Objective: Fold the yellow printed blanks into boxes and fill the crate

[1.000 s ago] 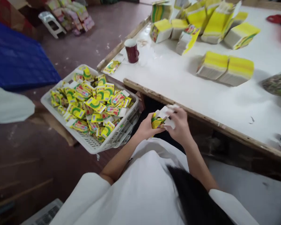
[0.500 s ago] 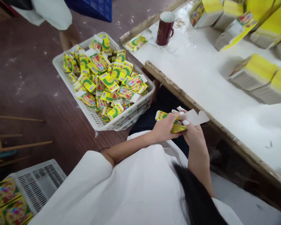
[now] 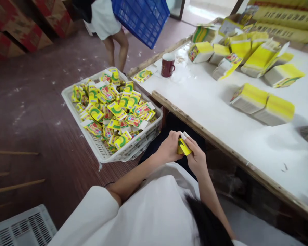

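Both of my hands hold one small yellow and green carton (image 3: 183, 147) just below the table's wooden edge. My left hand (image 3: 168, 149) grips its left side with curled fingers. My right hand (image 3: 196, 158) pinches its right side, fingertips pressed on the top flap. The carton looks folded shut. To the left stands a white plastic basket (image 3: 102, 153) piled with several folded cartons of the same print.
A white table (image 3: 220, 112) with a wooden edge carries stacks of flat yellow cartons (image 3: 263, 102), more stacks behind, and a dark red mug (image 3: 167, 65). Another person's legs (image 3: 115, 48) stand by a blue crate (image 3: 141, 17). Another white basket (image 3: 20, 229) sits bottom left.
The carton's white flaps, open a second ago, are now folded in and the carton is closed between my hands. The view has swung; another person with a blue crate has come into sight.
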The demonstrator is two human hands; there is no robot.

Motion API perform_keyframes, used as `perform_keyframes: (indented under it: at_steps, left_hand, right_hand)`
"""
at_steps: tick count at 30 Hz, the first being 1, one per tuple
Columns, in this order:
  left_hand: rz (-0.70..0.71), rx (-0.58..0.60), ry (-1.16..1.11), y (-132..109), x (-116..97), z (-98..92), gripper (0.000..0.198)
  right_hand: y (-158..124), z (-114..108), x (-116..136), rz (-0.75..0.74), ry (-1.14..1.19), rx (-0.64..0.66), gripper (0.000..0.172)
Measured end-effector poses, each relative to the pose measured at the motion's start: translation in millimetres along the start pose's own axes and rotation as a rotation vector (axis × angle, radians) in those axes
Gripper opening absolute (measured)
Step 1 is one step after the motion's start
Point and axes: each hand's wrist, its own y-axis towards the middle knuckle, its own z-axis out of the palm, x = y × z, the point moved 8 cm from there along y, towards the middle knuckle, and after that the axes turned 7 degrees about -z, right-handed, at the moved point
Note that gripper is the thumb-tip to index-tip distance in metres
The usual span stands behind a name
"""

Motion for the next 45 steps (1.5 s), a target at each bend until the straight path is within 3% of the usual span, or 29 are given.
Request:
perform_keyframes:
  at_steps: [3, 6, 14, 20, 26, 30, 33, 35, 36, 38, 40, 42, 45]
  left_hand:
    - [0.033, -0.077, 0.032, -2, 2, -17.5, 0.069]
    - [0.058, -0.13, 0.033, -7, 5, -31.9, 0.067]
    - [0.031, -0.063, 0.007, -8, 8, -38.7, 0.074]
    - [0.086, -0.135, 0.103, -8, 2, -42.2, 0.076]
    - [0.114, -0.082, 0.099, -7, 2, -42.5, 0.082]
    - [0.104, -0.147, 0.142, -8, -1, -39.7, 0.07]
    - [0.072, -0.132, 0.091, -11, 9, -42.1, 0.066]
    - [-0.001, -0.27, 0.059, -18, 28, -66.6, 0.068]
    - [-0.049, -0.408, 0.062, -23, 39, -86.3, 0.073]
    - [-0.137, -0.779, 0.108, -43, 60, -129.2, 0.102]
    - [-0.153, -0.897, 0.114, -52, 70, -145.5, 0.112]
    - [-0.119, -0.809, 0.075, -48, 70, -137.3, 0.103]
    - [-0.055, -0.593, -0.03, -36, 60, -102.9, 0.086]
  right_hand:
    - [1, 3, 2, -0.057, -0.044, 0.012, 0.048]
    - [5, 15, 9, -0.111, -0.144, 0.178, 0.046]
    - [21, 16, 16, -0.072, -0.22, 0.421, 0.043]
    - [20, 18, 13, -0.02, -0.152, 0.323, 0.045]
    - [21, 16, 10, -0.06, -0.035, 0.417, 0.03]
    - [17, 27, 10, -0.033, 0.035, 0.233, 0.052]
    - [11, 31, 2, 0.048, 0.085, 0.156, 0.07]
    - [8, 22, -11, 0.116, 0.076, 0.155, 0.063]
    - [7, 13, -21, 0.164, 0.022, 0.15, 0.052]
    - [2, -9, -42, 0.284, -0.201, 0.162, 0.023]
    - [-5, -21, -60, 0.375, -0.426, 0.219, 0.008]
    - [-12, -18, -71, 0.418, -0.542, 0.283, 0.014]
    - [-20, -1, -78, 0.452, -0.605, 0.292, 0.029]
